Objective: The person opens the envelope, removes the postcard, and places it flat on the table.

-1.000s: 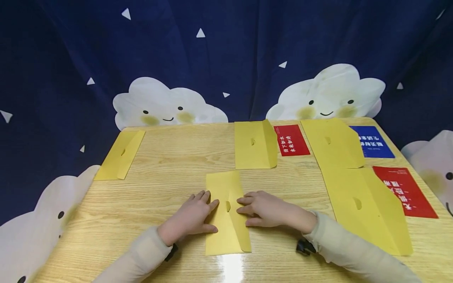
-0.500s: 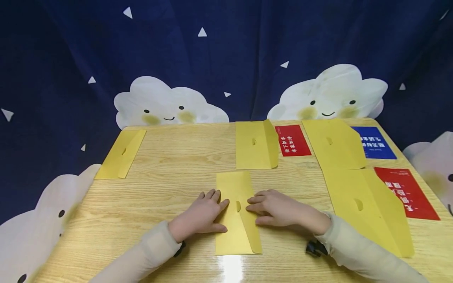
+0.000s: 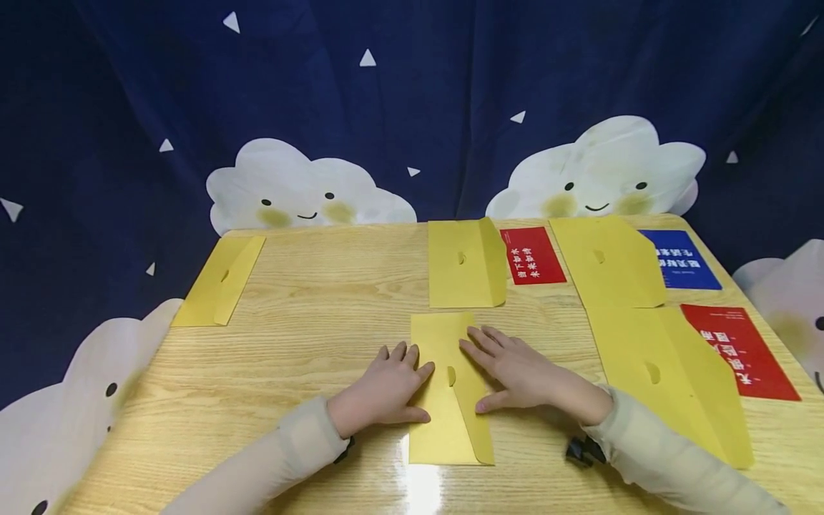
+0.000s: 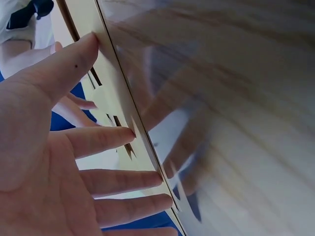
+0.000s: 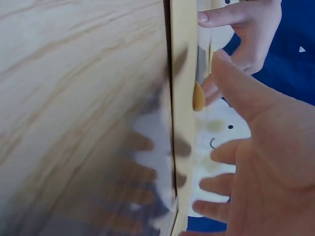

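Note:
A yellow envelope [image 3: 443, 436] lies flat on the wooden table in the middle of the head view, its flap folded over and a small half-round tab near its centre. My left hand [image 3: 386, 390] rests at its left edge with fingers spread and fingertips on the paper. Over the right edge, my right hand [image 3: 521, 372] has its fingers extended and spread. In the right wrist view, the right fingers [image 5: 216, 184] hang a little off the envelope, and the tab [image 5: 198, 97] sticks up. The left wrist view shows the left fingertips [image 4: 160, 178] along the envelope's edge.
Another yellow envelope [image 3: 219, 282] lies at the far left. A yellow envelope [image 3: 453, 282] with a red card [image 3: 533, 266] stands at the back. To the right are two more envelopes, a blue card [image 3: 689, 275] and a red card [image 3: 759, 372]. A dark blue curtain [image 3: 412, 93] hangs behind.
The envelope has slid right across the table, with both hands moving along with it. In the last half second, the right hand's fingers have spread apart and its fingertips have shifted farther up the envelope.

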The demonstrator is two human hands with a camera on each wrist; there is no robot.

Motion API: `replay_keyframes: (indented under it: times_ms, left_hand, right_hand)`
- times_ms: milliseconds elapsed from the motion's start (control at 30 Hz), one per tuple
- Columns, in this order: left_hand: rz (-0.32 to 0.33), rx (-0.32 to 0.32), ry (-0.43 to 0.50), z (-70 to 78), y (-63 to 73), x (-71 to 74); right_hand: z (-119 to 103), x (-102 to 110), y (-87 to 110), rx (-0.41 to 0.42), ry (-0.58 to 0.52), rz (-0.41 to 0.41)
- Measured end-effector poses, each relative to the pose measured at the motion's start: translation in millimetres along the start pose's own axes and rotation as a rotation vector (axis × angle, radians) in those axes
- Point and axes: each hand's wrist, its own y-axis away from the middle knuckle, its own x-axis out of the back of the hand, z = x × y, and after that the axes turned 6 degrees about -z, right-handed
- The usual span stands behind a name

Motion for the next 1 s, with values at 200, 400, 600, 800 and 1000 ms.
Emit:
replay_keyframes:
  times_ms: [200,400,600,800,1000]
  left_hand:
    - [0.004,-0.005,-0.028,5.3,-6.2,0.2]
    - [0.037,0.002,-0.035,7.5,-11.3,0.8]
    - [0.184,0.011,0.000,6.3,-22.9,3.2]
    - [0.223,0.004,0.103,2.5,-34.2,10.4]
    - [0.217,-0.059,0.170,4.4,-43.8,12.0]
  right_hand:
    - [4,-5,-1.1,-0.068,-0.009,-0.053]
    - [8,-9,-0.6,-0.083,-0.016,-0.093]
    - [11,-9,-1.0,-0.088,-0.003,-0.100]
    - [12,-9,0.3,-0.103,0.005,-0.103]
    - [13,-8,1.2,-0.099,0.010,-0.104]
